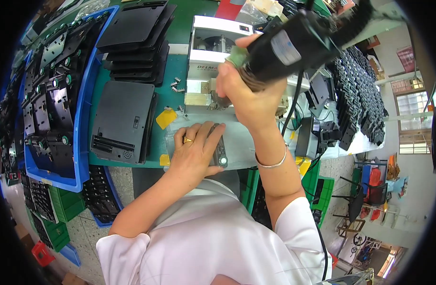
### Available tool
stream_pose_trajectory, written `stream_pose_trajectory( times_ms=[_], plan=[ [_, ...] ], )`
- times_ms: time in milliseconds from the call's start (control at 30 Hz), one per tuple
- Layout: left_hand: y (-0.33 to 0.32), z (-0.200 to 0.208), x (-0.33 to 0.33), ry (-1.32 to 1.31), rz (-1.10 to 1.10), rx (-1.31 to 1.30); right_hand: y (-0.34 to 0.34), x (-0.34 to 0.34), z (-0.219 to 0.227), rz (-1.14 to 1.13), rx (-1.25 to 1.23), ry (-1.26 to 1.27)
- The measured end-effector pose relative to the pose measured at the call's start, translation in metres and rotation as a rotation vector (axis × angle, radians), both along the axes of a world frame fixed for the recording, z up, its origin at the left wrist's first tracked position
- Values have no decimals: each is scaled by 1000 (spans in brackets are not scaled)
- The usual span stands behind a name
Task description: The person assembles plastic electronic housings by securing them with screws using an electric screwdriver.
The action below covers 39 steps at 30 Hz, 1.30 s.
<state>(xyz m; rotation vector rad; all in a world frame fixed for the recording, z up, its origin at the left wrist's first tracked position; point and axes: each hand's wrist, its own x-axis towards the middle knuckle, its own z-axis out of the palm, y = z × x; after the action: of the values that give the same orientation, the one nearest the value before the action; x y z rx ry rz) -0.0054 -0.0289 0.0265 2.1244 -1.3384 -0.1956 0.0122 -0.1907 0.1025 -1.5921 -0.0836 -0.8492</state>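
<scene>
My right hand (253,97) is wrapped round a black electric screwdriver (287,47), a thick cylinder with a pale label and a cable. Green tape (237,56) shows by its thumb and fingers. The tool's lower end points toward the front of a white screw feeder (213,66); the fingers partly hide its tip. On the pale work mat my left hand (191,149) lies over a narrow dark part (220,151), its fingers along the far end and its thumb at the near end. A round light spot shows on the part's near end.
Flat black panels (120,123) are stacked to the left, beside a blue crate (80,137) of black parts with rollers. Small metal pieces (176,85) and a yellow paper piece (166,118) lie near the feeder. Rows of black parts (355,95) stand at the right.
</scene>
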Motion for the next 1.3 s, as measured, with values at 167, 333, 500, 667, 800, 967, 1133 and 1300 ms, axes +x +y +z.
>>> stream_pose_trajectory(
  times_ms=[167, 333, 500, 667, 800, 967, 1133, 1300],
  plan=[
    [4, -4, 4, 27, -30, -57, 1, -7, 4, 41, 111, -16],
    [19, -11, 3, -34, 3, -164, -1, -54, -5, 128, 189, -31],
    [24, -21, -5, -241, -16, -346, 9, -87, -23, 73, 220, 13],
    [18, -29, -14, -324, 9, -319, 13, -94, -34, 47, 240, 59],
    [16, -31, -17, -364, 54, -327, 15, -96, -40, 37, 222, 53],
    [11, -31, -23, -315, 82, -338, 18, -97, -42, 14, 218, 44],
    [5, -33, -26, -318, 103, -348, 19, -93, -47, 21, 155, 39],
    [4, -33, -27, -321, 125, -359, 20, -93, -51, 28, 96, 45]
  ],
)
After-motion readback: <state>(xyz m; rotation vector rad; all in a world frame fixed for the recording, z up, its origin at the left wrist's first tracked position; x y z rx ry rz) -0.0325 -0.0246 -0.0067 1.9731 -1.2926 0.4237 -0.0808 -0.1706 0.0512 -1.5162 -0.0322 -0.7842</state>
